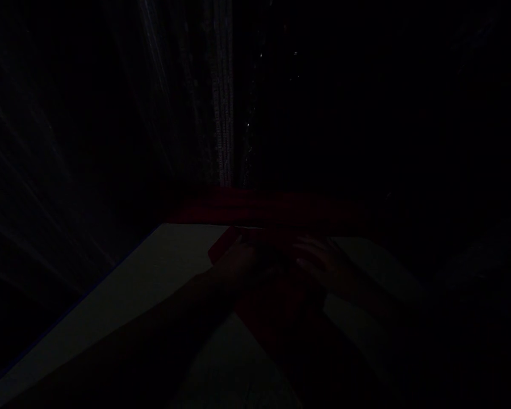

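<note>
The picture is very dark. A dark red cloth (276, 307), perhaps a garment, lies across a pale tabletop (153, 267), and one corner of it sticks out to the left. My left hand (244, 261) rests on the cloth near its far left part; shadow hides most of its fingers. On the right side of the cloth lies my right hand (323, 261), with its fingers spread and stretched toward the left. Whether the left fingers pinch any fabric I cannot make out.
More red fabric (238, 205) runs along the table's far edge. A bluish edge (80, 298) borders the table at the left. Faint shiny vertical strips (223, 102) stand beyond it. The right side is nearly black.
</note>
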`<state>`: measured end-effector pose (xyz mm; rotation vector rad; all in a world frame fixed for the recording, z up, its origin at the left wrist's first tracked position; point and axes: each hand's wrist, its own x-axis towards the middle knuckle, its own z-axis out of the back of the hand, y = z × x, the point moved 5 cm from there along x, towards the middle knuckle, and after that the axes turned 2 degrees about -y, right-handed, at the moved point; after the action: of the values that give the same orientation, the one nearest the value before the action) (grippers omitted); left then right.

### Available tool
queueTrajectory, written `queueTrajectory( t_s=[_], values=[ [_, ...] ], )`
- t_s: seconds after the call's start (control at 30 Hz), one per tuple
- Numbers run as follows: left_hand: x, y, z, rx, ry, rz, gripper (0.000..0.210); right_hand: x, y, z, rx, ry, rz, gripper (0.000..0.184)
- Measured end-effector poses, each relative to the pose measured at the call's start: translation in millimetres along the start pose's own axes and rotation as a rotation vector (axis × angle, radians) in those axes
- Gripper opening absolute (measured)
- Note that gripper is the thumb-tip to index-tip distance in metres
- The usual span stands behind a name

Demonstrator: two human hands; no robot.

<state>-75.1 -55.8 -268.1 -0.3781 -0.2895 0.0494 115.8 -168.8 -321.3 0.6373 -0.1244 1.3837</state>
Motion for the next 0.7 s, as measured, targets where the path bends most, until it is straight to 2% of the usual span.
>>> queueTrajectory(
  t_s=[0.2,0.37,0.5,0.7],
  values=[
    [-5.2,-10.3,-7.4,-0.182,0.049,-0.057,0.033,-6.4,6.4,-4.6,-0.006,-0.062,0.069,0.045],
    [-6.7,-4.4,-9.5,-0.296,0.069,0.029,0.037,-11.1,11.6,-16.0,-0.062,-0.022,0.134,0.041],
    [-4.4,-0.1,-9.6,-0.290,0.084,0.075,0.040,-12.7,4.7,-18.0,-0.099,-0.065,0.126,0.034],
    [-6.2,7.5,-13.1,-0.290,0.099,0.115,0.044,-9.7,2.5,-22.0,-0.093,-0.123,0.164,0.035]
  ],
)
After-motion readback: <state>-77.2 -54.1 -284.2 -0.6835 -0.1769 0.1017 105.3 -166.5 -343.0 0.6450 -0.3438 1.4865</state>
